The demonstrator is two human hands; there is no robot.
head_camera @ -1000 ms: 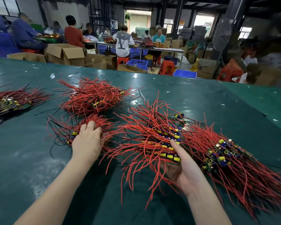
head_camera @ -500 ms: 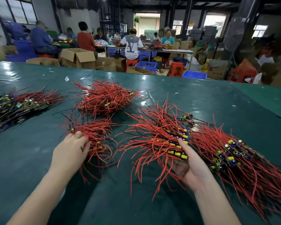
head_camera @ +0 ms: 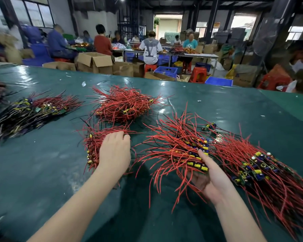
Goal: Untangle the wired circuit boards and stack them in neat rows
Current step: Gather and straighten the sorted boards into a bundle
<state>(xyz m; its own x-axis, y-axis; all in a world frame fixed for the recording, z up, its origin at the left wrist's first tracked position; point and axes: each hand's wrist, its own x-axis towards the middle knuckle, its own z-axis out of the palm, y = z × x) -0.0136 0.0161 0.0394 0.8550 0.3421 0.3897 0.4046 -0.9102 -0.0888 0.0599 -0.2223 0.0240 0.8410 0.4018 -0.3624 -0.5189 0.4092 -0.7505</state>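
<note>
Single head-worn wide view, looking forward and down, close over the green counter; forearms entering from the lower edge, workshop across the upper frame.

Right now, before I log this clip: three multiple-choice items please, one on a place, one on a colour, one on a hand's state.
1. Where is the left hand?
A. on the small red bundle
B. on the far bundle
C. on bare table

2. What colour are most wires in the left pile?
A. white
B. black
C. blue

3. What is the right hand doing?
A. hanging idle
B. pressing flat on the table
C. holding a bundle of boards

Answers: 1 A, its fingers lie over that bundle's wires. 2 B, dark wires dominate, with some red. 3 C, thumb on top of the boards, fingers beneath.
</note>
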